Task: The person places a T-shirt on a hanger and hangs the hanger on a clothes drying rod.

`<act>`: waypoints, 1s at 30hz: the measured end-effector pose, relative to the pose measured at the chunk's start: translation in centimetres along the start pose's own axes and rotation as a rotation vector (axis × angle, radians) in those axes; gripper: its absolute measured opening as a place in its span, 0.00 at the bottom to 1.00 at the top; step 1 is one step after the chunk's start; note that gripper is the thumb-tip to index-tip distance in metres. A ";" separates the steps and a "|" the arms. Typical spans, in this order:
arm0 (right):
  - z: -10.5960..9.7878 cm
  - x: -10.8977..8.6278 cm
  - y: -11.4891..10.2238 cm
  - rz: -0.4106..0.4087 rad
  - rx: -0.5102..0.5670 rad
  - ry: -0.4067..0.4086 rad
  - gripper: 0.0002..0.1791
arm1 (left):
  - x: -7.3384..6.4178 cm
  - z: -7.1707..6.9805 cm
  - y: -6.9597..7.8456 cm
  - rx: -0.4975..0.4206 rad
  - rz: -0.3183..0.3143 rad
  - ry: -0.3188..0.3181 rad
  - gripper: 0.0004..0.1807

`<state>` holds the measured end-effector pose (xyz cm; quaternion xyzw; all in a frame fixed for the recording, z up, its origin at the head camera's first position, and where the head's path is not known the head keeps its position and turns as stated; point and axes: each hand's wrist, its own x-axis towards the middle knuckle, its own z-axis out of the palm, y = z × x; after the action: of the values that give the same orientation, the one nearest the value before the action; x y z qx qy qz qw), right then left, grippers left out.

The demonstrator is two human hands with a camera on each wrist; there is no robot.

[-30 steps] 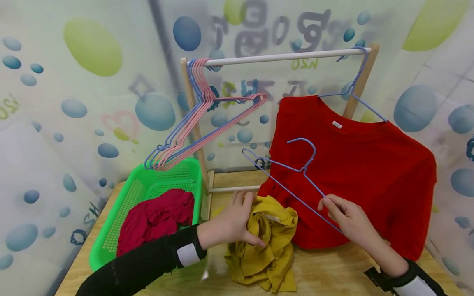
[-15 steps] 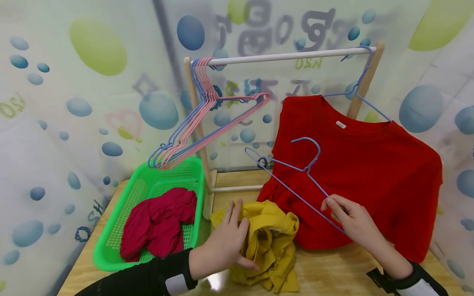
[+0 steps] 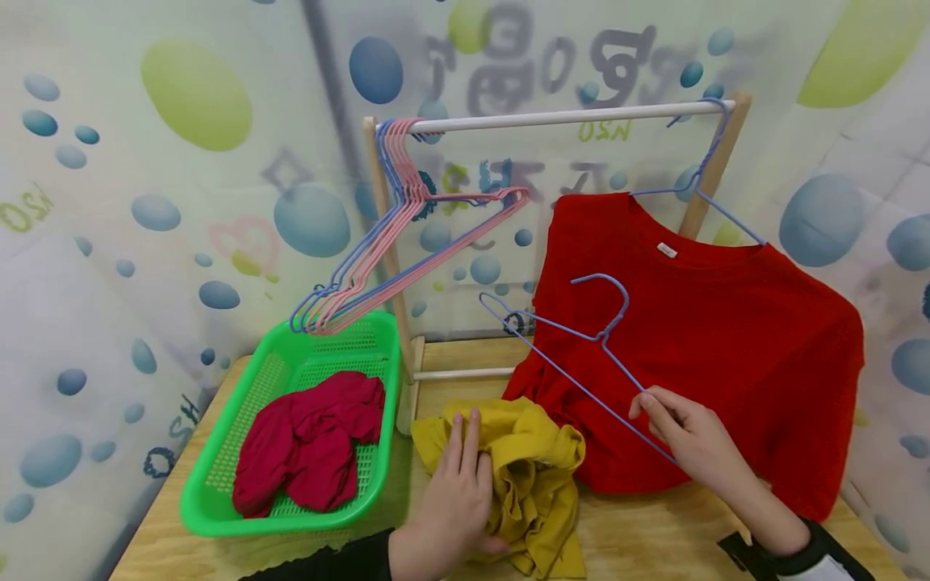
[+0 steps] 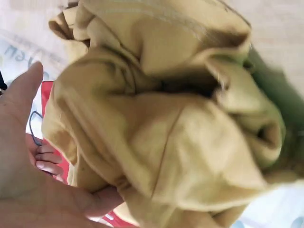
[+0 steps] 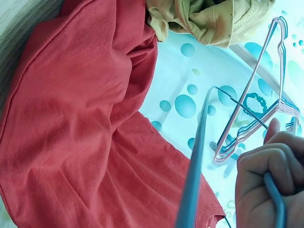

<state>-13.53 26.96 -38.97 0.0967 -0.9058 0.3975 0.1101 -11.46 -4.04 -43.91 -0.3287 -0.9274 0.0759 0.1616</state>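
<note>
My left hand (image 3: 452,502) lies against the left side of a crumpled yellow garment (image 3: 541,472) on the table, fingers extended and thumb spread low. Close up in the left wrist view, the yellow fabric (image 4: 156,128) bunches in folds beside the thumb and palm. My right hand (image 3: 686,432) grips a blue wire clothes hanger (image 3: 601,336) by its sloping arm, hook pointing up. From the right wrist, the fingers (image 5: 268,166) curl round the wire. Behind the held hanger, a red shirt (image 3: 697,323) hangs on another blue hanger (image 3: 701,173) at the rack's right end.
A small rack (image 3: 552,119) with a white rail stands at the back. Several pink and blue hangers (image 3: 407,218) hang at its left end. Below them, a green plastic basket (image 3: 192,500) holds a dark red garment (image 3: 312,444). A patterned curtain (image 3: 182,307) backs the table.
My left hand has moved down and slightly left over the yellow garment, whose top now spreads further left. My right hand keeps its grip on the hanger in nearly the same place.
</note>
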 end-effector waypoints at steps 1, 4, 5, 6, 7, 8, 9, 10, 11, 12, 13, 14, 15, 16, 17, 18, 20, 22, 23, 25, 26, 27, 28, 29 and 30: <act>0.0 0.0 0.0 0.002 0.001 -0.002 0.12 | 0.0 0.2 0.2 -0.007 -0.014 0.005 0.63; -0.1 0.0 0.1 0.008 0.002 -0.008 0.13 | 0.0 1.2 0.8 -0.020 -0.081 0.058 0.63; -0.1 0.0 0.1 0.009 0.001 -0.008 0.13 | 0.1 1.5 1.0 -0.025 -0.110 0.094 0.61; -0.1 0.0 0.2 0.012 0.001 -0.008 0.13 | 0.2 1.9 1.2 -0.038 -0.136 0.128 0.59; -0.1 0.0 0.2 0.014 0.001 -0.007 0.13 | 0.3 2.3 1.4 -0.049 -0.160 0.171 0.55; -0.1 0.0 0.2 0.013 0.003 -0.007 0.13 | 0.5 2.7 1.6 -0.060 -0.180 0.220 0.48; -0.1 0.0 0.2 0.012 0.004 -0.006 0.13 | 0.6 3.0 1.7 -0.080 -0.199 0.266 0.41; -0.1 0.0 0.2 0.012 0.005 -0.006 0.13 | 0.8 3.3 1.7 -0.094 -0.209 0.306 0.33; -0.1 0.0 0.2 0.012 0.008 -0.007 0.13 | 0.9 3.5 1.5 -0.103 -0.213 0.339 0.27; -0.1 0.1 0.1 0.012 0.009 -0.008 0.13 | 1.0 3.5 1.3 -0.117 -0.213 0.363 0.22; -0.1 0.1 0.1 0.012 0.010 -0.008 0.13 | 1.1 3.4 1.0 -0.129 -0.215 0.381 0.19; -0.1 0.1 0.1 0.011 0.012 -0.008 0.13 | 1.2 3.1 0.6 -0.143 -0.217 0.386 0.16; -0.1 0.0 0.2 0.013 0.010 -0.007 0.13 | 1.2 2.7 0.1 -0.161 -0.217 0.378 0.15; -0.1 0.0 0.2 0.016 0.011 -0.006 0.13 | 1.2 2.2 -0.4 -0.175 -0.215 0.366 0.14; -0.1 -0.1 0.3 0.018 0.012 -0.006 0.13 | 1.1 1.5 -0.9 -0.185 -0.215 0.353 0.14; -0.1 -0.2 0.3 0.020 0.010 -0.003 0.13 | 1.1 0.8 -1.4 -0.195 -0.215 0.342 0.14; -0.1 -0.3 0.4 0.018 0.011 0.001 0.12 | 1.0 -0.5 -2.5 -0.205 -0.221 0.342 0.14; -0.1 -0.3 0.6 0.009 0.013 0.009 0.12 | 1.1 -1.7 -3.5 -0.222 -0.227 0.383 0.14; -0.1 -0.4 0.6 0.003 0.014 0.014 0.12 | 1.2 -2.2 -3.9 -0.237 -0.230 0.417 0.14; -0.2 -0.4 0.7 -0.014 0.021 0.027 0.12 | 1.3 -3.0 -4.9 -0.285 -0.230 0.488 0.13; -0.3 -0.4 0.7 -0.022 0.027 0.033 0.11 | 1.4 -3.5 -5.3 -0.315 -0.233 0.509 0.12; -0.4 -0.4 0.8 -0.031 0.034 0.039 0.11 | 1.5 -3.9 -5.7 -0.349 -0.231 0.529 0.11; -0.4 -0.4 0.9 -0.039 0.040 0.042 0.11 | 1.6 -4.3 -6.1 -0.391 -0.231 0.538 0.10; -0.5 -0.5 0.9 -0.045 0.048 0.043 0.11 | 1.6 -4.8 -6.5 -0.447 -0.234 0.534 0.09; -0.6 -0.5 1.0 -0.050 0.055 0.043 0.11 | 1.6 -5.2 -6.9 -0.500 -0.241 0.519 0.09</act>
<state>-13.24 28.09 -39.42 0.1137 -0.8893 0.4213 0.1369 -14.87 -8.13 -36.99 -0.2548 -0.8775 -0.2583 0.3137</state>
